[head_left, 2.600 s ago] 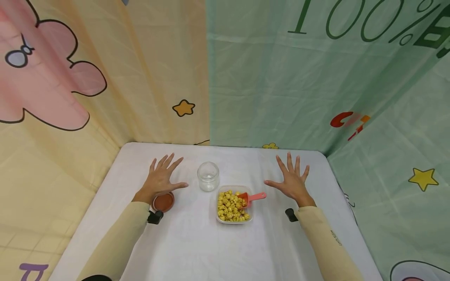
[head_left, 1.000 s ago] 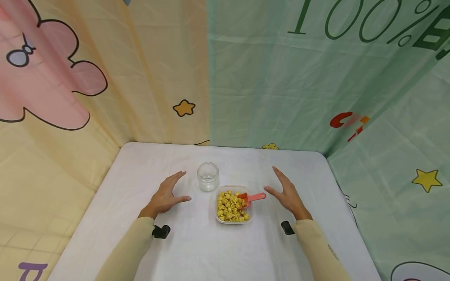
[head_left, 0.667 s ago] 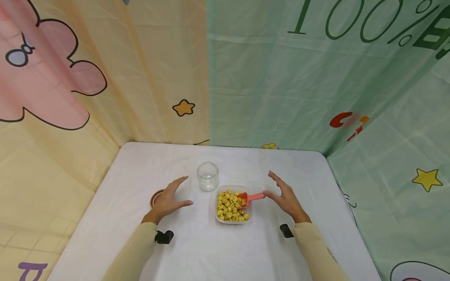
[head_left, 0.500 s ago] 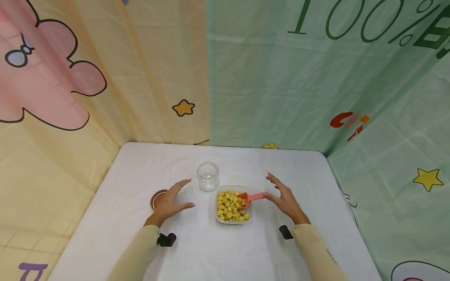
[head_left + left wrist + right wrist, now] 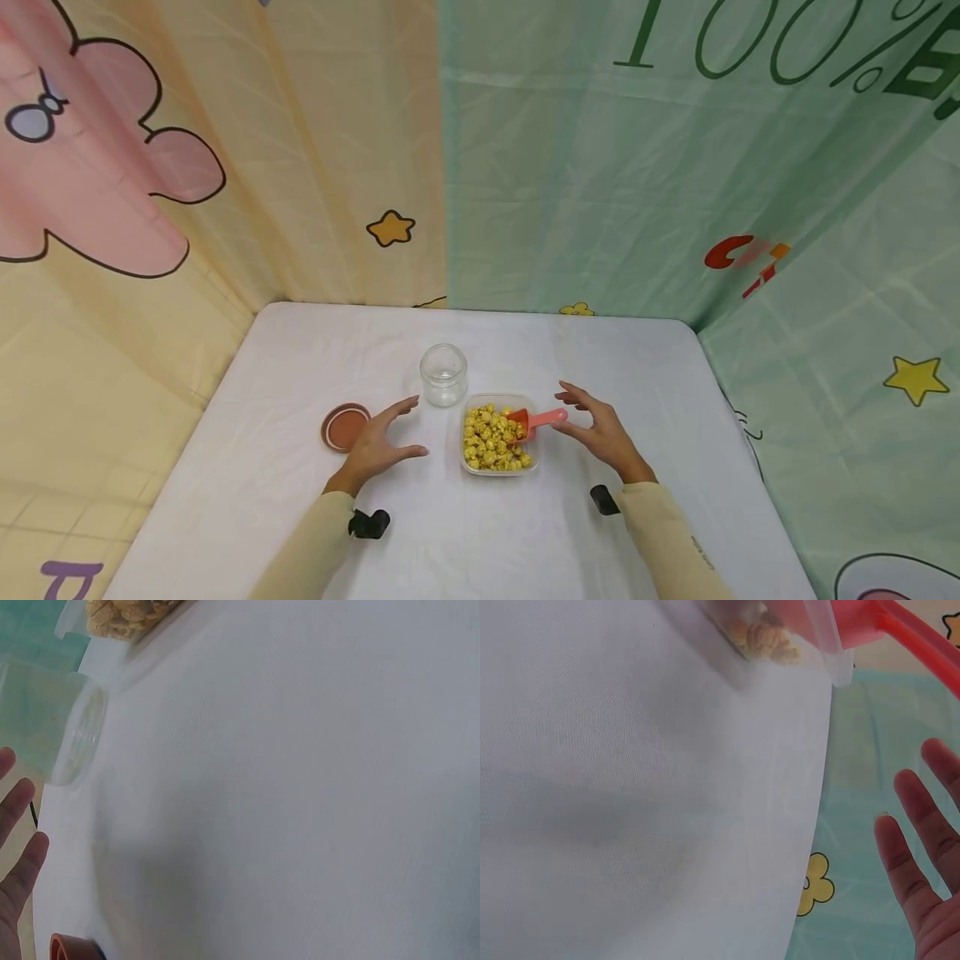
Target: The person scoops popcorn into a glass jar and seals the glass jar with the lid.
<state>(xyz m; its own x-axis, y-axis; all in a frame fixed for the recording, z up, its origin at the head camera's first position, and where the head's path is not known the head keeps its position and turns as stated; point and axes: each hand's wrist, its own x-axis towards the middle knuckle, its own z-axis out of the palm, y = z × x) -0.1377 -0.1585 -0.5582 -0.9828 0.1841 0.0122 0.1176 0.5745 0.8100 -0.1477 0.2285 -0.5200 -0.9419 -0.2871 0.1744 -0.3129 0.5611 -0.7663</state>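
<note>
A clear square tub (image 5: pixel 469 467) of yellow popcorn (image 5: pixel 487 437) stands mid-table. A pink scoop (image 5: pixel 543 418) lies in it, its handle sticking out over the right rim. My right hand (image 5: pixel 600 433) hovers around the end of that handle, thumb and fingers apart; whether it touches is unclear from the head view, while the right wrist view shows the fingers apart from it. Left of the tub, my left hand (image 5: pixel 375 446) is held with fingers spread, holding nothing. Beyond its fingertips stands a clear glass jar (image 5: pixel 444 379), lidless. A round brown lid (image 5: pixel 347 427) lies behind my left hand.
A white cloth covers the table (image 5: pixel 465 542). Printed curtains (image 5: pixel 337 167) hang close along its back and both sides. A black wrist camera (image 5: pixel 369 524) sticks out at the left cuff, another at the right.
Both hands have moved inward and nearer me, the right toward the scoop handle. Their fingers were spread wider at first. The brown lid has come into fuller view; tub, jar and scoop stay put.
</note>
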